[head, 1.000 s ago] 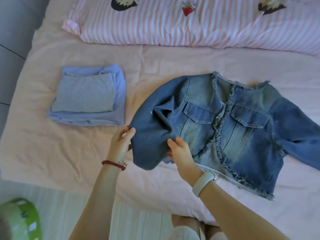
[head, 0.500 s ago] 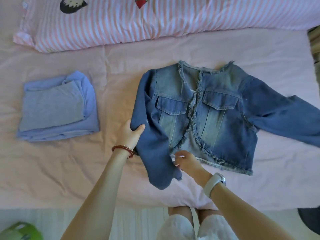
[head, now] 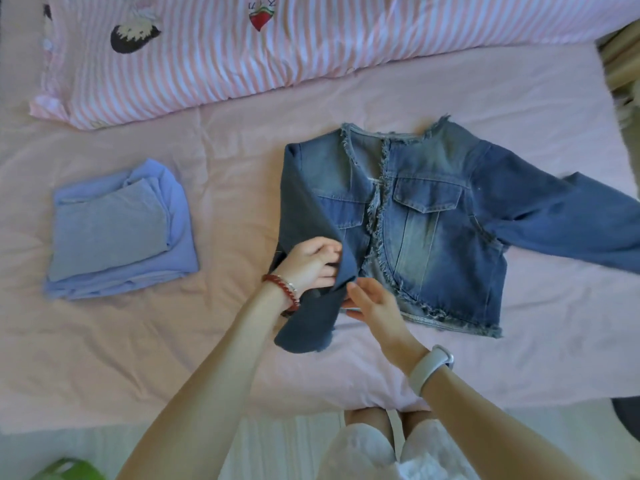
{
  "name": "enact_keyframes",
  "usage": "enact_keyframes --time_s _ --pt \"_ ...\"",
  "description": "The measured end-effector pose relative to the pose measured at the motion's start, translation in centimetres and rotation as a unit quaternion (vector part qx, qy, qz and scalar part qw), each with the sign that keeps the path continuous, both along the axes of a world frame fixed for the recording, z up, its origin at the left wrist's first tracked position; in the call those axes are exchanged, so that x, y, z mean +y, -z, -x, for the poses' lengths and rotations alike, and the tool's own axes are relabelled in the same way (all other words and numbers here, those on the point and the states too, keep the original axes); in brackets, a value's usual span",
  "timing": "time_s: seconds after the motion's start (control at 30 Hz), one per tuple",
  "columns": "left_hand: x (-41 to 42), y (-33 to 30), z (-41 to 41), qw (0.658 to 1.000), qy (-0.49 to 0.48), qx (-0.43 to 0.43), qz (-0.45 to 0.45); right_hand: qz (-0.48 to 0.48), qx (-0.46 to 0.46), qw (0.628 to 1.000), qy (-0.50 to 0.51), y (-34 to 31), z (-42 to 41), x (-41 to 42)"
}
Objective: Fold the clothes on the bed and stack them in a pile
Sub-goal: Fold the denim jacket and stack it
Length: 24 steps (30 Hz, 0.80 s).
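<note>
A cropped denim jacket with frayed edges lies face up on the pink bed. Its left sleeve is folded down along the body, the cuff pointing toward me. The other sleeve stretches out to the right. My left hand grips the folded sleeve near the jacket's hem. My right hand pinches the denim just beside it, at the sleeve's inner edge. To the left lies a pile of folded light-blue clothes, a smaller grey-blue piece on top.
A pink-and-white striped pillow runs along the far side of the bed. The bed's near edge is right in front of my legs. Something green sits on the floor at lower left.
The left sleeve has been brought in over the jacket's left side and laid down along it. My left hand has moved right onto the sleeve, closer to my right hand.
</note>
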<state>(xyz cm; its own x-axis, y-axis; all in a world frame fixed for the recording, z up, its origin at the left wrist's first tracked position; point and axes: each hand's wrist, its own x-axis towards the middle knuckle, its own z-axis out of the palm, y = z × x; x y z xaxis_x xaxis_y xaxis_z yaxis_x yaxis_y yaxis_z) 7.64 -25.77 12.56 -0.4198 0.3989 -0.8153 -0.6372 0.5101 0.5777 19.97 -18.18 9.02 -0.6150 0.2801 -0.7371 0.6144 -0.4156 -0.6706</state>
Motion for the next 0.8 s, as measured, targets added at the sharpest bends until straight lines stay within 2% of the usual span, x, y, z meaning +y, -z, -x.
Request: enact_keyframes --time_s 0.1,0.17,0.2,0.27,0.33,0.43,0.47,0.5,0.57,0.6,0.63,0.7,0.8 --pt "4.4 1.0 -1.4 0.998 0.033 -0.057 -0.018 -0.049 -0.057 0.996 0.056 1.4 -1.1 3.4" --pt "5.7 1.9 -1.6 0.998 0.028 -0.061 -0.005 -0.071 -0.094 0.989 0.085 2.5 -1.3 5.2" --pt "5.8 2.6 -1.4 0.999 0.041 -0.031 0.009 -0.08 -0.108 0.985 0.103 3.1 -1.3 5.9" --pt "4.9 4.1 -0.8 0.98 0.14 0.12 0.075 -0.117 -0.127 0.979 0.112 4.1 -1.3 6.5" --pt "3.3 5.4 0.0 0.928 0.207 0.272 0.15 -0.182 -0.126 0.974 0.049 4.6 -1.1 5.7" --pt "1.2 7.3 1.8 0.874 0.243 0.378 0.186 -0.253 -0.108 0.96 -0.05 5.9 -0.7 2.8" --pt "0.8 8.0 2.6 0.853 0.271 0.4 0.198 -0.293 -0.1 0.946 -0.094 6.3 -0.6 1.9" --pt "0.5 8.7 3.2 0.829 0.306 0.419 0.209 -0.359 -0.083 0.913 -0.172 6.6 -0.6 1.1" --pt "0.2 10.2 4.2 0.785 0.38 0.435 0.225 -0.515 0.011 0.782 -0.351 7.2 -0.8 0.5" --pt "0.1 10.8 4.4 0.772 0.409 0.429 0.23 -0.549 0.051 0.715 -0.43 7.5 -1.0 0.5" --pt "0.0 11.4 4.4 0.765 0.434 0.413 0.236 -0.534 0.063 0.673 -0.508 7.7 -1.3 0.7" --pt "-0.1 12.3 4.2 0.762 0.462 0.379 0.248 -0.474 0.057 0.644 -0.598 8.0 -2.0 1.7" --pt "-0.1 12.9 4.0 0.763 0.465 0.367 0.257 -0.458 0.104 0.671 -0.574 6.9 -2.7 5.4"
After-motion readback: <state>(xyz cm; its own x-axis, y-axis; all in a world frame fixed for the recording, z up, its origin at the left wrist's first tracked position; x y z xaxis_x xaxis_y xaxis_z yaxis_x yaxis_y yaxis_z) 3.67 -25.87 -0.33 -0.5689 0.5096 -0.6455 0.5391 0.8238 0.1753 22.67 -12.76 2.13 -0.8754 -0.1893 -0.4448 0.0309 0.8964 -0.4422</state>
